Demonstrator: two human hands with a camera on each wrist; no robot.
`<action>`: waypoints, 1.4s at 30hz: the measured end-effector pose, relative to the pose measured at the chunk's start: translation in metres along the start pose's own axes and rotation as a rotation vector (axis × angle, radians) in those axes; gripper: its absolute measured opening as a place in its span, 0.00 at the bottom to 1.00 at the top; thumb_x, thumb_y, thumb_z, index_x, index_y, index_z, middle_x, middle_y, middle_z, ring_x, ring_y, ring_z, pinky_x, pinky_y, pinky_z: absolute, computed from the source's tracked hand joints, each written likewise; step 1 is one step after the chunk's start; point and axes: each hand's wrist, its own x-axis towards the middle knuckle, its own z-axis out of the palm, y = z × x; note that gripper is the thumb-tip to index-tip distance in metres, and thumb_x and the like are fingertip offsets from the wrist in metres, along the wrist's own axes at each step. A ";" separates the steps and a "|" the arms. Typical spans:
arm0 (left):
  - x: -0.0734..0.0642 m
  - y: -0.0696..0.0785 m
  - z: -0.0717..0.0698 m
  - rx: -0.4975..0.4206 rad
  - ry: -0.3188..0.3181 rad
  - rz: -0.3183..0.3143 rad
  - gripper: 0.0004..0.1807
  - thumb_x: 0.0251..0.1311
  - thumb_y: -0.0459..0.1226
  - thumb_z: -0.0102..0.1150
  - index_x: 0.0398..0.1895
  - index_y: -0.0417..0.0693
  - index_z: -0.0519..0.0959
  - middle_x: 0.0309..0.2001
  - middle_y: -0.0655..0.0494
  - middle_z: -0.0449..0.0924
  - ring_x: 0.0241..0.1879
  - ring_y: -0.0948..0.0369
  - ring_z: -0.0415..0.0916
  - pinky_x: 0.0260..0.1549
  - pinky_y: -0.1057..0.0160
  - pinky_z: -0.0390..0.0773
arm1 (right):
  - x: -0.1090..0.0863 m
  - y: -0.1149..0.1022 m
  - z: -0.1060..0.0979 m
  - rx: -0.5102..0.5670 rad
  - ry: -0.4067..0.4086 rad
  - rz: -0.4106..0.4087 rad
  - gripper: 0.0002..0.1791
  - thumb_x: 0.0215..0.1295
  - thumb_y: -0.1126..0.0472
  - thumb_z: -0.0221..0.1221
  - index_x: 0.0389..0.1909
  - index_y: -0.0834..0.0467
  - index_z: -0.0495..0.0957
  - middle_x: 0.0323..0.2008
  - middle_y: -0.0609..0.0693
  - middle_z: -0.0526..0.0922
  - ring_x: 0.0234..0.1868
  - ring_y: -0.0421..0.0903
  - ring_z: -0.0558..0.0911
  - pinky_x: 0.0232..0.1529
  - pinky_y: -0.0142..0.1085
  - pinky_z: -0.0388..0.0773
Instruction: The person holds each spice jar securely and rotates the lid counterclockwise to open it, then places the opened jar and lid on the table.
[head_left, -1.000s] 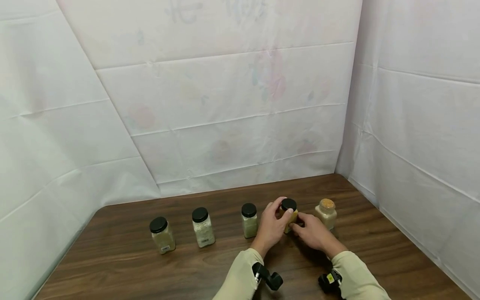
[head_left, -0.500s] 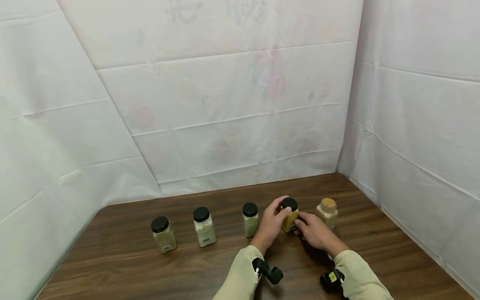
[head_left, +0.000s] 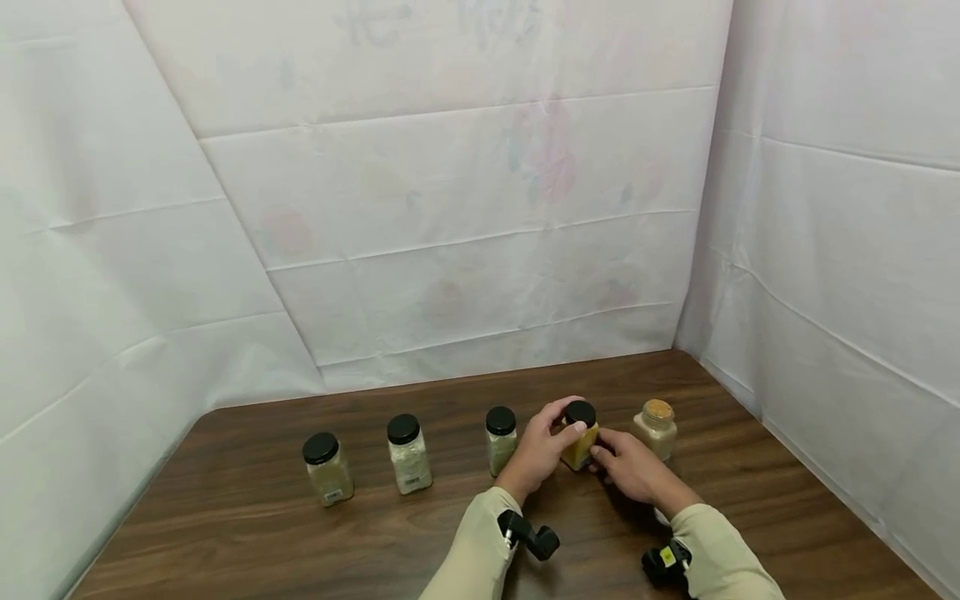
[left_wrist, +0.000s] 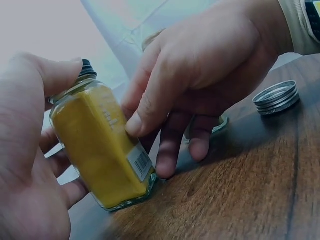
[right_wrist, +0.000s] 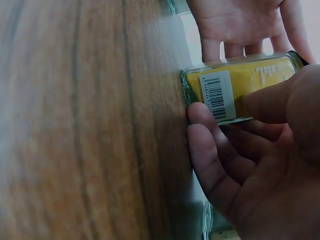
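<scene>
A square glass spice jar (head_left: 581,447) of yellow powder, with a black lid, stands on the table between both hands. My left hand (head_left: 538,446) grips it from the left, thumb at the neck by the lid and fingers behind, as the left wrist view shows. My right hand (head_left: 630,467) holds its lower right side, the thumb on the face near the barcode label (right_wrist: 217,95) and fingers round the side. Just right of that hand stands a lidless jar (head_left: 655,429) with orange-brown powder showing at its mouth.
A silver screw ring lid (left_wrist: 276,97) lies on the wooden table (head_left: 420,550) near my right wrist. Left of my hands, a row of black-lidded jars: one pale green (head_left: 501,442), one whitish (head_left: 408,458), one olive (head_left: 328,471). White cloth (head_left: 480,250) hangs behind.
My right hand has shifted slightly along the yellow jar's lower side, uncovering more of its front. The left hand keeps its grip. The other jars stay in place.
</scene>
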 end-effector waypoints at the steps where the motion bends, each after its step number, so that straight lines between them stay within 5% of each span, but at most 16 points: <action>1: 0.000 0.000 0.000 0.005 0.000 0.004 0.22 0.73 0.39 0.56 0.68 0.51 0.73 0.60 0.53 0.71 0.58 0.56 0.71 0.52 0.59 0.74 | 0.000 0.000 0.000 -0.008 -0.002 -0.004 0.14 0.77 0.65 0.51 0.58 0.66 0.75 0.43 0.54 0.83 0.41 0.47 0.82 0.33 0.40 0.80; 13: 0.000 0.000 0.000 0.011 0.036 0.019 0.21 0.71 0.42 0.60 0.66 0.56 0.73 0.57 0.56 0.77 0.54 0.57 0.74 0.48 0.59 0.77 | 0.002 -0.004 -0.001 -0.102 0.014 -0.014 0.11 0.74 0.63 0.56 0.52 0.62 0.79 0.34 0.49 0.83 0.33 0.45 0.81 0.31 0.38 0.79; 21: -0.002 -0.002 0.000 -0.060 -0.002 0.001 0.25 0.74 0.37 0.50 0.72 0.54 0.69 0.66 0.51 0.70 0.62 0.55 0.71 0.58 0.57 0.72 | -0.001 0.001 -0.001 -0.070 -0.002 0.006 0.16 0.75 0.59 0.56 0.57 0.64 0.77 0.36 0.50 0.84 0.35 0.44 0.82 0.32 0.38 0.79; 31: -0.012 0.033 0.001 -0.109 0.015 0.025 0.22 0.69 0.30 0.48 0.66 0.36 0.72 0.59 0.43 0.76 0.55 0.56 0.75 0.54 0.62 0.73 | 0.000 0.001 -0.002 -0.055 -0.005 -0.002 0.16 0.75 0.59 0.56 0.57 0.64 0.77 0.37 0.51 0.84 0.35 0.45 0.82 0.32 0.38 0.79; 42: -0.003 0.002 0.006 -0.080 0.066 -0.020 0.22 0.71 0.34 0.55 0.67 0.43 0.71 0.59 0.50 0.77 0.57 0.55 0.75 0.55 0.59 0.74 | -0.001 0.002 -0.002 -0.042 -0.001 0.026 0.19 0.75 0.58 0.55 0.60 0.65 0.76 0.38 0.51 0.84 0.35 0.45 0.82 0.33 0.39 0.79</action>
